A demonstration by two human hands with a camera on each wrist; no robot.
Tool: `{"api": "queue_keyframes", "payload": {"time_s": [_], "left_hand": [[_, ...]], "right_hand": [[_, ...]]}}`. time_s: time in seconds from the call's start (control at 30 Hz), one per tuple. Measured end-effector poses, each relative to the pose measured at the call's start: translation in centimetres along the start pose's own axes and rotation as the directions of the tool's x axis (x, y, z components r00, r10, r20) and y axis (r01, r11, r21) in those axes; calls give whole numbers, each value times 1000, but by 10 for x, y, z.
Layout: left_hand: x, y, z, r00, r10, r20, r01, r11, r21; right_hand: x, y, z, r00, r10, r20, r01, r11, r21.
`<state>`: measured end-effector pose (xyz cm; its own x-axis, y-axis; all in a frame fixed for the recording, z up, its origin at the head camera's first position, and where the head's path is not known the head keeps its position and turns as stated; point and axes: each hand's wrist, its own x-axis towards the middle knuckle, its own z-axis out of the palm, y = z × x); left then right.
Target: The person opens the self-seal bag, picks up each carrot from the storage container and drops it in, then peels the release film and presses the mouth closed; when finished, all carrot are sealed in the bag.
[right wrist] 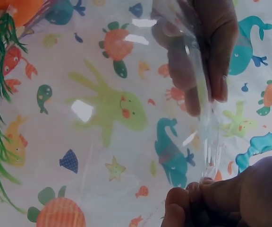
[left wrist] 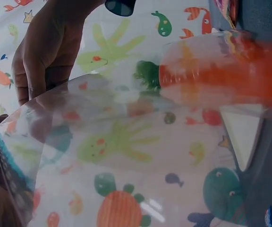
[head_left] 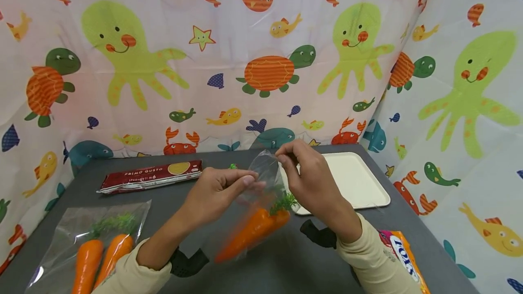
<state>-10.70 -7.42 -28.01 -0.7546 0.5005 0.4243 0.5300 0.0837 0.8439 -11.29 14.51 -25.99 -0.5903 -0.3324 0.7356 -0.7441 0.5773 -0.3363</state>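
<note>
A clear plastic bag (head_left: 264, 169) hangs above the table's middle, with at least one orange carrot (head_left: 255, 230) and its leafy green top (head_left: 284, 203) inside. My left hand (head_left: 218, 192) pinches the bag's upper edge between thumb and fingers. At the opposite corner of that edge, my right hand (head_left: 308, 180) pinches the film. The left wrist view looks through the stretched film (left wrist: 140, 113) to the right hand (left wrist: 46, 56). In the right wrist view, the right fingers (right wrist: 221, 198) grip the rim below the left hand (right wrist: 207, 52). Blur hides how many carrots the bag holds.
Another clear bag (head_left: 55, 235) with two carrots (head_left: 90, 260) lies at the table's left. A red spaghetti packet (head_left: 151, 176) lies behind it. A cream tray (head_left: 355, 180) sits at the back right, and an orange Fox's packet (head_left: 404, 257) near the right sleeve.
</note>
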Motion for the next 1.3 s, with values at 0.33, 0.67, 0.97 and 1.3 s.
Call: {"api": "queue_keyframes", "payload": {"time_s": [0.33, 0.67, 0.97, 1.3], "left_hand": [[-8, -9, 6, 994, 86, -63, -87, 996, -15], [-10, -13, 12, 964, 252, -80, -251, 968, 25], [-19, -13, -5, 983, 119, -142, -120, 993, -2], [-16, -12, -17, 978, 6, -208, -14, 999, -39]], "right_hand": [[-2, -4, 9, 999, 20, -25, -19, 999, 41], [0, -1, 12, 985, -74, -154, 53, 989, -136], [-5, 17, -4, 995, 90, -53, -66, 936, 347], [-7, 22, -19, 980, 142, 136, -196, 650, 734]]}}
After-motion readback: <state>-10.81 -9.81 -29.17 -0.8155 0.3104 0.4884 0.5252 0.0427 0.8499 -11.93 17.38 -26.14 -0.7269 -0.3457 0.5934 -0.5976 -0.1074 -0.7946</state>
